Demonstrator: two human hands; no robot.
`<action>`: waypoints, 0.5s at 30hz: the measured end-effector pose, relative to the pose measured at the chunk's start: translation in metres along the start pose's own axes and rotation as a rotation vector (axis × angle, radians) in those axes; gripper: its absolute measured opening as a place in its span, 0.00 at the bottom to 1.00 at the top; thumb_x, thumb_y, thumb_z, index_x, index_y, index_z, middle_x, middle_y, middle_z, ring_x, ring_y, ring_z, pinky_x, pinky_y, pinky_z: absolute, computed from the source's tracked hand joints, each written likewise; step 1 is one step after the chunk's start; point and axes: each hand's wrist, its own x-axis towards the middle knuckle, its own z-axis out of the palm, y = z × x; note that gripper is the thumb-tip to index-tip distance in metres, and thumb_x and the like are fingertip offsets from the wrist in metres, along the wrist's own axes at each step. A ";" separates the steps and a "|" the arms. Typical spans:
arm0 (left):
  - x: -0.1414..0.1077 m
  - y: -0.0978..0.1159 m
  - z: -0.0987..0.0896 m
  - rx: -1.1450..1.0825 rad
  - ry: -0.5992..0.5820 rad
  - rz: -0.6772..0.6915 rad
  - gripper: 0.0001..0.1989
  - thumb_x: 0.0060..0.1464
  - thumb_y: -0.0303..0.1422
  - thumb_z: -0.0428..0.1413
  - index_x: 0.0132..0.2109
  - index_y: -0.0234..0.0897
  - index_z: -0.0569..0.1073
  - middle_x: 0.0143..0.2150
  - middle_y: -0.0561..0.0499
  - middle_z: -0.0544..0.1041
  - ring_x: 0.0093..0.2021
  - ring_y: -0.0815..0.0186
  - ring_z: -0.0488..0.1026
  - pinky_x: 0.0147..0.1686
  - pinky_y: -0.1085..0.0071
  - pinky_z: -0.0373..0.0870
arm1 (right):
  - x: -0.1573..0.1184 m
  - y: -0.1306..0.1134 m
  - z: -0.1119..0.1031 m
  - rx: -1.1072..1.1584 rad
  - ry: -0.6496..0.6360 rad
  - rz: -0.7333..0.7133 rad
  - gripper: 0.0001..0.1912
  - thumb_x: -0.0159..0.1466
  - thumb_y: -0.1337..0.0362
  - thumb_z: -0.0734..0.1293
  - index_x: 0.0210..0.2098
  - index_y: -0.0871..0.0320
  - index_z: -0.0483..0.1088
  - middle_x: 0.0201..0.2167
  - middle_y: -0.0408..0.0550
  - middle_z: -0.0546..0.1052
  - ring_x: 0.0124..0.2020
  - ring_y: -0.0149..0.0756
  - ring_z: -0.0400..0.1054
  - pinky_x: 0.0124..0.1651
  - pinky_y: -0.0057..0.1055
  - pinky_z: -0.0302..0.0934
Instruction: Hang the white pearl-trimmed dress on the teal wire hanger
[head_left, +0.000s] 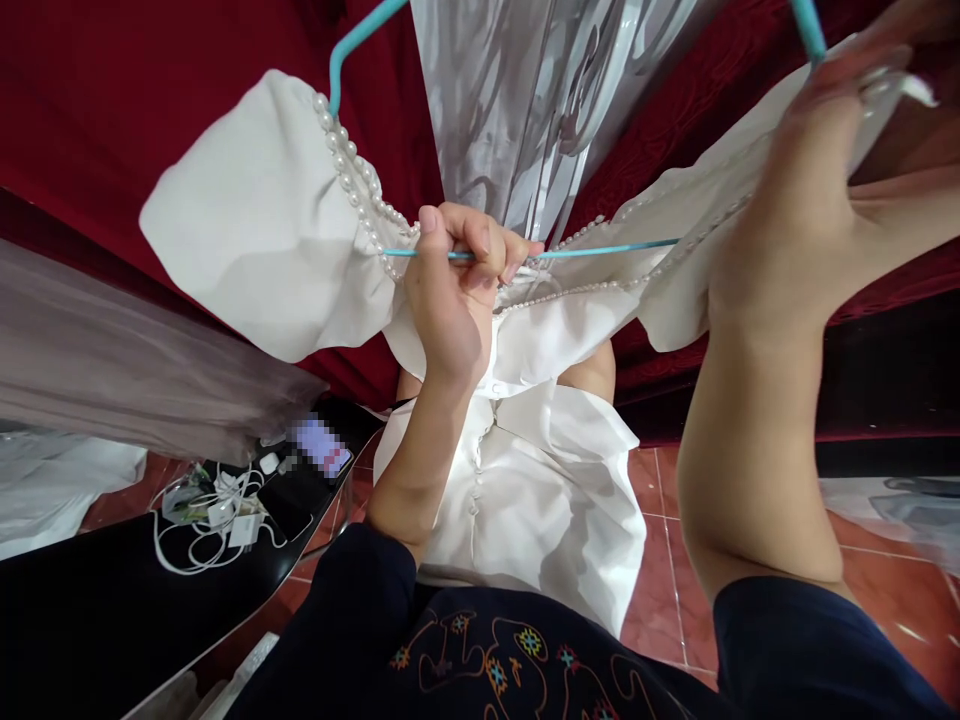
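Observation:
A white dress (570,335) with a pearl-trimmed neckline and a row of small buttons spreads out before me. It is on a turquoise hanger (600,249), whose lower bar crosses the neckline. My left hand (457,280) is closed around that bar near the middle, thumb up. At the upper right, my right hand (817,190) is around the dress's right sleeve, close to the hanger's arm; its fingers are blurred, and a bit of white cloth sticks out past them. The puffed left sleeve (255,230) hangs off the hanger's other side.
A black table (90,600) on the left bears a tangle of white cables (217,520) and a phone (322,445) with a lit, pixelated screen. Dark red curtains (225,50) and sheer white fabric (510,100) hang behind. The floor (667,560) has reddish tiles.

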 end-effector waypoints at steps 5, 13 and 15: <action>0.006 -0.005 -0.003 -0.064 -0.034 0.012 0.25 0.73 0.47 0.43 0.28 0.42 0.66 0.23 0.55 0.47 0.25 0.64 0.59 0.43 0.64 0.75 | -0.040 -0.030 -0.015 -0.235 -0.200 -0.144 0.10 0.64 0.74 0.68 0.38 0.55 0.79 0.37 0.47 0.77 0.33 0.27 0.68 0.35 0.26 0.65; 0.005 -0.003 -0.002 -0.098 -0.063 -0.043 0.24 0.74 0.46 0.43 0.30 0.41 0.66 0.24 0.57 0.47 0.26 0.67 0.61 0.46 0.65 0.75 | -0.100 -0.017 0.003 0.282 -0.561 0.518 0.17 0.66 0.49 0.71 0.49 0.51 0.76 0.49 0.48 0.81 0.29 0.28 0.73 0.29 0.28 0.72; 0.005 -0.002 -0.003 -0.055 -0.030 -0.060 0.23 0.74 0.44 0.43 0.30 0.41 0.65 0.24 0.56 0.49 0.26 0.66 0.62 0.47 0.65 0.76 | -0.098 -0.008 0.016 0.410 -0.390 0.532 0.18 0.65 0.47 0.70 0.51 0.47 0.75 0.56 0.46 0.78 0.45 0.35 0.78 0.45 0.34 0.77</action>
